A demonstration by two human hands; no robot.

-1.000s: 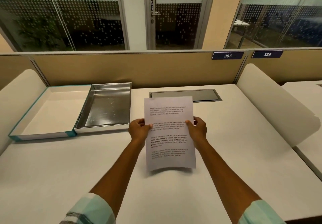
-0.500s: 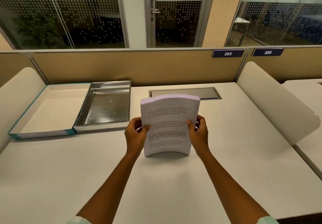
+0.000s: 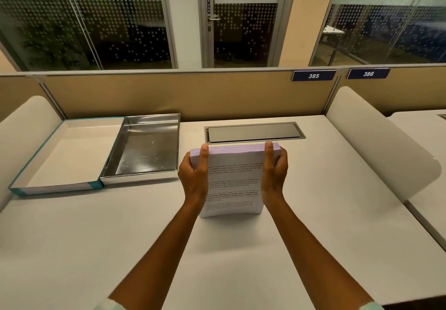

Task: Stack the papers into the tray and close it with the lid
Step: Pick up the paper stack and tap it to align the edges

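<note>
A thick stack of printed papers [image 3: 234,184] stands on its lower edge on the white desk [image 3: 313,213], at the middle. My left hand [image 3: 194,174] grips its left side and my right hand [image 3: 274,172] grips its right side, thumbs over the top sheet. To the left lies an empty shiny metal tray [image 3: 147,148]. Touching the tray's left side lies a white box lid [image 3: 65,155] with teal edges, open side up.
A metal cable hatch [image 3: 253,132] is set into the desk just behind the papers. A tan partition [image 3: 181,94] closes the back. Curved white dividers [image 3: 376,140] rise at both sides of the desk.
The papers went from lying flat in my hands to standing upright on the desk. Both hands slid up to grip the stack near its top.
</note>
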